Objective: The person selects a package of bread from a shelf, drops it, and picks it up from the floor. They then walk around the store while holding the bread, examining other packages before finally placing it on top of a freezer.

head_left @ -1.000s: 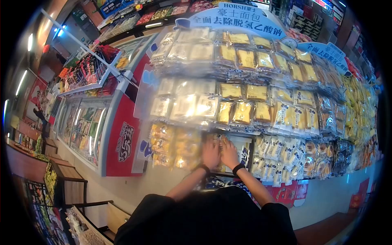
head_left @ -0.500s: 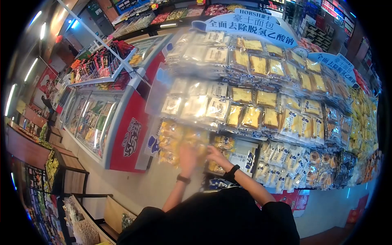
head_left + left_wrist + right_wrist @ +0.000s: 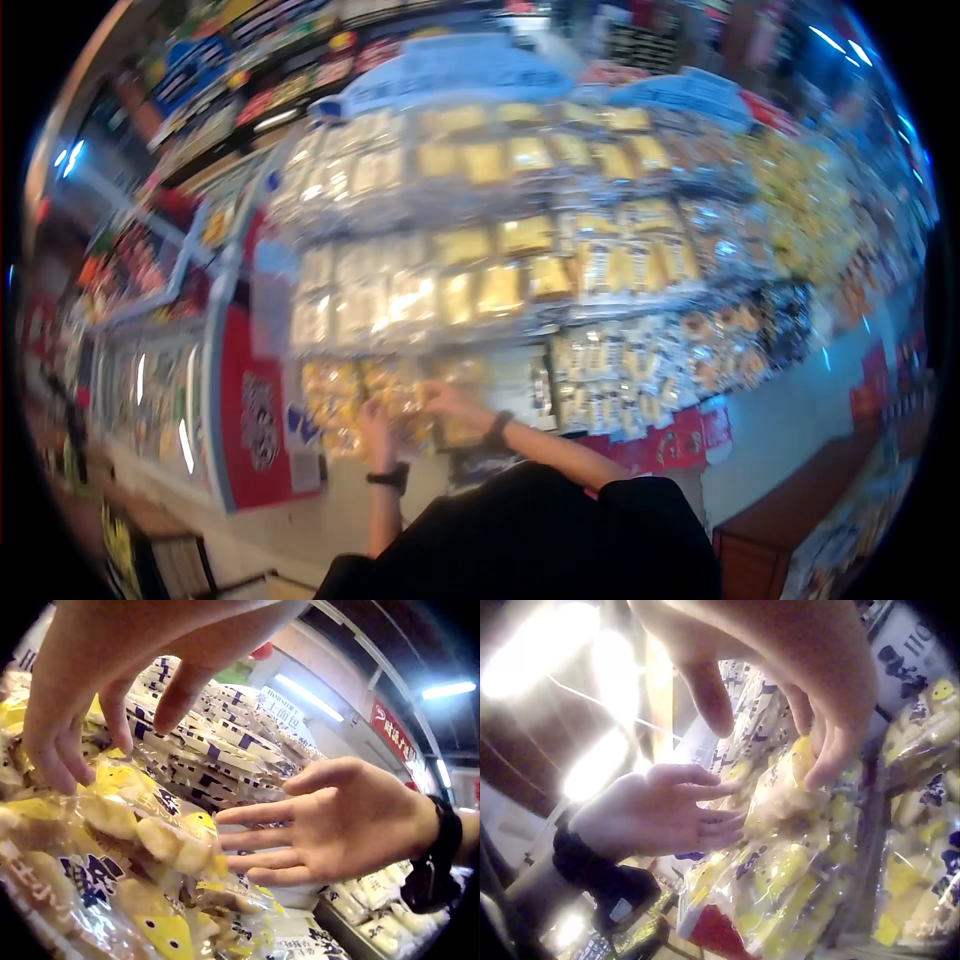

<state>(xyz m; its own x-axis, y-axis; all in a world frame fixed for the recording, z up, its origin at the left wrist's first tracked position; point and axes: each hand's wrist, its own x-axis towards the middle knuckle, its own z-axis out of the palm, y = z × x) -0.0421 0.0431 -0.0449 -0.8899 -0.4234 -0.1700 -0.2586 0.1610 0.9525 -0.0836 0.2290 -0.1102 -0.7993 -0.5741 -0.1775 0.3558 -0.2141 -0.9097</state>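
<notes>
Both hands are at the lower left of a bread display. Clear bags of small bread rolls (image 3: 150, 832), printed with yellow chick faces, lie stacked there. My left hand (image 3: 376, 438) rests its fingertips on one bag, its thumb held apart from the fingers. From the other side my right hand (image 3: 455, 403) touches the same stack. In the left wrist view the right hand (image 3: 337, 825) shows its palm, fingers straight against the bag's end. In the right wrist view the left hand (image 3: 656, 814) has extended fingers beside a bag (image 3: 780, 802). Each wrist wears a black band.
Tiers of packaged sliced bread (image 3: 495, 290) rise behind the hands. Right of them are a white sign panel (image 3: 520, 385) and small white-wrapped packs (image 3: 610, 375). A red-sided freezer (image 3: 245, 420) stands close on the left. Blue sign boards (image 3: 460, 75) top the display.
Both hands have shifted left along the bottom row, from beside the white panel to the roll bags; the left hand went first. The head view has turned and is blurred.
</notes>
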